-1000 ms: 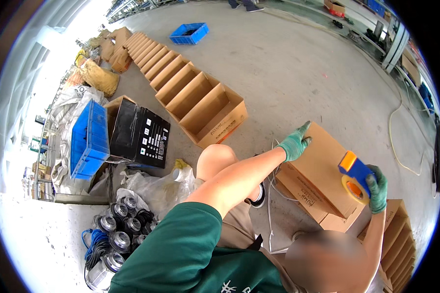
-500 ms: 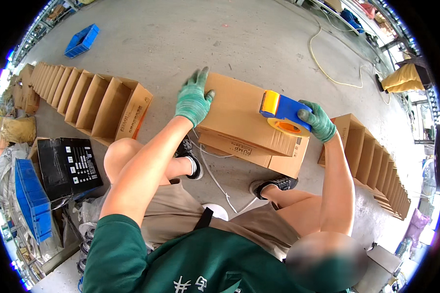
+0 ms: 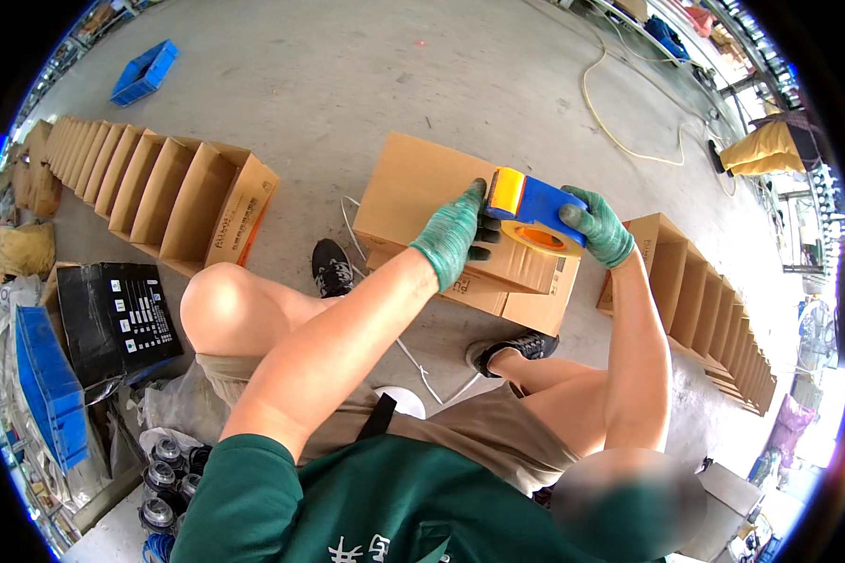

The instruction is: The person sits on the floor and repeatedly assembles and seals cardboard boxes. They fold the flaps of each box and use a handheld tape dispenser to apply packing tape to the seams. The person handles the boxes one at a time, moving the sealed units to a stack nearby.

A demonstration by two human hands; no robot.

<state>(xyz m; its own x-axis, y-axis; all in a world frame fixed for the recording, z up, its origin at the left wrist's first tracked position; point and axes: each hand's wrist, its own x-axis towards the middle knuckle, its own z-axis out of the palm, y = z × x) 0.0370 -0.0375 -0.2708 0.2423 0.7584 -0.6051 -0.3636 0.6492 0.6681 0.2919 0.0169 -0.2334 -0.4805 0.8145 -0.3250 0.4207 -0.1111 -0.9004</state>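
My right hand (image 3: 603, 228), in a green knit glove, grips the back end of a blue tape dispenser (image 3: 541, 205). Its yellow front end points left, and an orange-cored roll of tape hangs on its near side. The dispenser is over the right part of a closed brown carton (image 3: 406, 183) in front of me. Another brown carton (image 3: 541, 311) lies beneath that one. My left hand (image 3: 453, 232), also gloved, is over the carton's middle with fingers apart, its fingertips beside the dispenser's yellow end. Whether they touch it I cannot tell.
Rows of open brown cartons stand at the left (image 3: 145, 188) and right (image 3: 695, 305). A blue crate (image 3: 145, 72) sits on the floor at far left. Near my left knee are a black box (image 3: 122, 319) and a blue bin (image 3: 50, 385). A pale hose (image 3: 610, 131) lies at far right.
My left hand has moved right, from the carton's left edge to beside the dispenser's front end. The right hand still holds the dispenser in nearly the same place over the carton.
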